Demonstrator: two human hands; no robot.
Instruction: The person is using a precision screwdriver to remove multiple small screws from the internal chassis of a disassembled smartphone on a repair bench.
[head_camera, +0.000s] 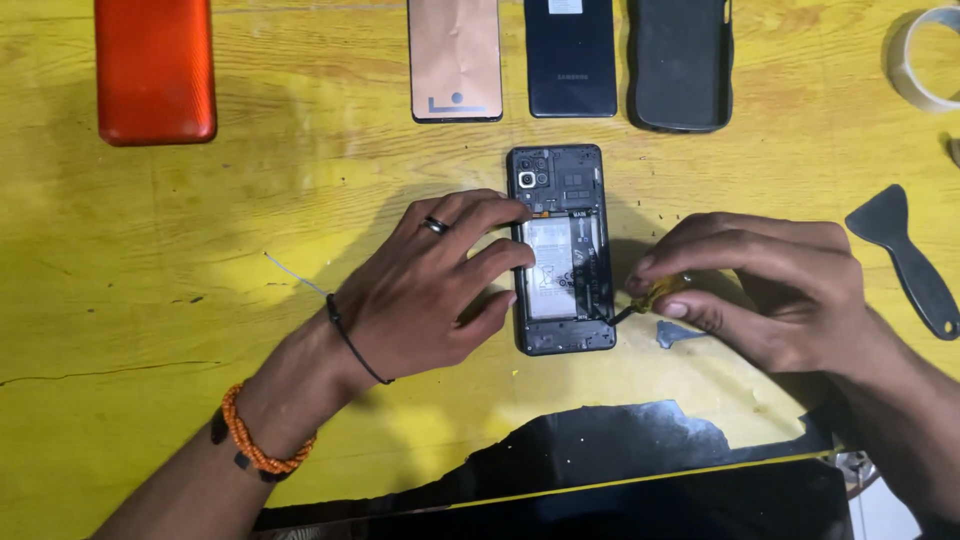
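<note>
Your left hand lies spread on the opened phone's left edge; right hand pinches a screwdriver at its lower right edge; table bare leftward.

A single view is given, taken from a camera worn on the head and aimed almost straight down at a yellow table. The scene is seen from close range, so that both forearms enter from the lower edge. The far edge of the table is cut off at the top, and no second view is supplied.
</note>
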